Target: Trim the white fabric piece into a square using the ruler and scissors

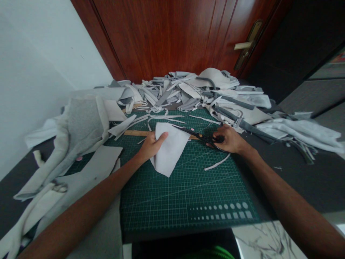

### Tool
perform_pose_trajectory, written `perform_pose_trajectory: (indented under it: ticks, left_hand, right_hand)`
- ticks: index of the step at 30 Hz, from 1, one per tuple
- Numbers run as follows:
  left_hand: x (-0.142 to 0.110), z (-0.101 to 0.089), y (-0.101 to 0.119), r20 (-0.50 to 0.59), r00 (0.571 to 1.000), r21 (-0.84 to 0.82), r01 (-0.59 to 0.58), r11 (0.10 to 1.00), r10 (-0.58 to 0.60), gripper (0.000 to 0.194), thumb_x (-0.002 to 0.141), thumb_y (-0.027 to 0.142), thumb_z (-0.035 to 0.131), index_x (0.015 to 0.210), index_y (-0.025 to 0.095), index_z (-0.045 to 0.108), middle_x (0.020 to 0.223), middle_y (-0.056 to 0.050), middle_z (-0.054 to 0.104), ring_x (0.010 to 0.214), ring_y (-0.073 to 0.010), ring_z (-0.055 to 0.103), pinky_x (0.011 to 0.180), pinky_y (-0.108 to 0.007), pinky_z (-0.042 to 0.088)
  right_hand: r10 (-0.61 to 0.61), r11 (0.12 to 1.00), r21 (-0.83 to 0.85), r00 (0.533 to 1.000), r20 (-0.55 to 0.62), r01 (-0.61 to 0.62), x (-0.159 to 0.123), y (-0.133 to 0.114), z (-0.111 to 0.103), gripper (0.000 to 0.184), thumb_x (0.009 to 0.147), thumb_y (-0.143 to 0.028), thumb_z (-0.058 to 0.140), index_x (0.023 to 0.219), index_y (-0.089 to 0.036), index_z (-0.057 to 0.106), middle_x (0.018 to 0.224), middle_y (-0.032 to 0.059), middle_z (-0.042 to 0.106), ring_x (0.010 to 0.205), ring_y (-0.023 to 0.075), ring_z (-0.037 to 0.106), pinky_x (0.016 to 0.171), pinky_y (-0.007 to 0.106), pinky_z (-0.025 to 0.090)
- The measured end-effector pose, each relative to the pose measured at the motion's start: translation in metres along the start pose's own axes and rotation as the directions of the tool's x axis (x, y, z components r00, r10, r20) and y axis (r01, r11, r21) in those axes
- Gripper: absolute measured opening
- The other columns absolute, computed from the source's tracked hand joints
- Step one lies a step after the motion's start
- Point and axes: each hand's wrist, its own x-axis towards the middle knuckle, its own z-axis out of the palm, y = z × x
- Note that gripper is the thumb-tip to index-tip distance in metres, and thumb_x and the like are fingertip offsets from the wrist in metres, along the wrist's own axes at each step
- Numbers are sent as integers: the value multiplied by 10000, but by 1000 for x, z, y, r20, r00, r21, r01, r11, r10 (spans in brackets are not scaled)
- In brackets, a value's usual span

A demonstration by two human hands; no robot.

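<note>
Your left hand [152, 145] pinches a piece of white cloth [169, 149], with its fingers [161, 136] pressed on top. The cloth sits on a green cutting mat [185, 194], and a wooden ruler [137, 133] lies just behind it. Your right hand [229, 139] curls shut around the black scissors [199, 136], and their tips reach the cloth's top edge. A big pile of gray and white scraps [188, 90] lies past the mat on the table [258, 180].

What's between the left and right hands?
The head view shows a white fabric piece and the blades of the black scissors between the left hand and right hand.
</note>
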Motion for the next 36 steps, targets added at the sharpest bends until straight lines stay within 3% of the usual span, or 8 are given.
perform_pose_trajectory:
  ticks: [20, 36]
  left_hand:
    - [0, -1, -2, 57, 998, 17, 26, 1000, -27, 592, 852, 732, 638, 876, 145, 712, 806, -70, 771, 665, -192, 686, 567, -257, 532]
    - [-1, -1, 2, 69, 997, 2, 42, 999, -42, 572, 846, 721, 638, 867, 153, 711, 787, -65, 763, 639, -185, 669, 550, -259, 525]
  right_hand:
    - [-43, 998, 42, 996, -72, 46, 1, 3, 1, 513, 891, -624, 667, 603, -201, 622, 581, 12, 573, 560, 146, 492, 685, 343, 339]
    - [-8, 997, 76, 999, -44, 11, 2, 2, -1, 517, 868, -643, 675, 599, -203, 644, 580, 31, 598, 551, 149, 494, 654, 342, 338]
